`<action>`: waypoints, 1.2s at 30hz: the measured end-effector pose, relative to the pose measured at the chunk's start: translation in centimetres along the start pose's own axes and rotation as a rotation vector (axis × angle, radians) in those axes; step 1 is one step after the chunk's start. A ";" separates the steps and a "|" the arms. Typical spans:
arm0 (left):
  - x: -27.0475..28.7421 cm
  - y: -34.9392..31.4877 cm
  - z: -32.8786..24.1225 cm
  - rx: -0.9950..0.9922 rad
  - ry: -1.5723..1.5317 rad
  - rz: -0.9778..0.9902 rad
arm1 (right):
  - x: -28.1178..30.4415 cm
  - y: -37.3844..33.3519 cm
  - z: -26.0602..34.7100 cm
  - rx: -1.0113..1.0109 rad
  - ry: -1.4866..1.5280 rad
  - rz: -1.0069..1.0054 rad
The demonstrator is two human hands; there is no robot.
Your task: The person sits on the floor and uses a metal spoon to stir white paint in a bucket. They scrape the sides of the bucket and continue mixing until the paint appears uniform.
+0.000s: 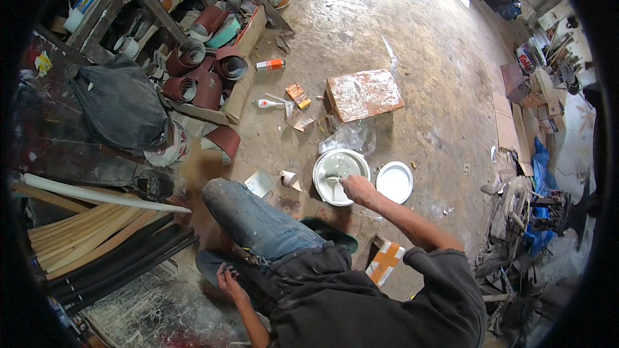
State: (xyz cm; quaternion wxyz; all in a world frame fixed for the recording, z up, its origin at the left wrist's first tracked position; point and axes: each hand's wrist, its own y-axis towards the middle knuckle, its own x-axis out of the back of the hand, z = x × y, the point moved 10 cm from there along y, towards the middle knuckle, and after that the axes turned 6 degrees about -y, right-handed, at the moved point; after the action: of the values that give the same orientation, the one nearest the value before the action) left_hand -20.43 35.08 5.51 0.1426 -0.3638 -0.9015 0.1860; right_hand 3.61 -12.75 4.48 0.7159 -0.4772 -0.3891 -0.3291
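Observation:
A round white bucket point(314, 183) with pale grey-white paste inside stands on the floor in front of me. My right hand point(358, 189) reaches over its near right rim, fingers closed, the knuckles uppermost. What it grips is mostly hidden; a thin pale shape shows in the paste beside the fingers, too small to name. Just right of the bucket lies a round white lid point(394, 182). My left hand point(231, 281) hangs beside my bent leg, holding nothing, its fingers loosely apart. A clear plastic bag point(354, 138) lies crumpled against the bucket's far side.
Beyond the bag sits a paint-smeared block point(365, 95). A small white bottle point(267, 104) and an orange-white box point(270, 64) lie farther left. Sandpaper rolls point(207, 89) fill a crate at left, above wood strips point(90, 232). A taped box point(385, 261) stands near my right side.

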 end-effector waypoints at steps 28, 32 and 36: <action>0.0 0.5 0.2 0.017 0.043 0.023 | -6.7 -10.0 -8.7 -0.593 1.588 -0.041; -0.4 0.3 -0.2 0.017 0.049 0.024 | -2.8 -9.1 -10.7 -0.528 1.086 -0.291; -0.3 0.2 -0.3 -0.005 0.055 0.019 | 0.8 -7.8 -7.7 -0.270 0.651 -0.512</action>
State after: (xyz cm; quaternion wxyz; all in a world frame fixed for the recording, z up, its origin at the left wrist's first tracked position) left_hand -20.00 35.10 5.60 0.1646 -0.3775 -0.8943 0.1751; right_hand -0.73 -22.65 6.68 0.6276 -0.3260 -0.2021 -0.6775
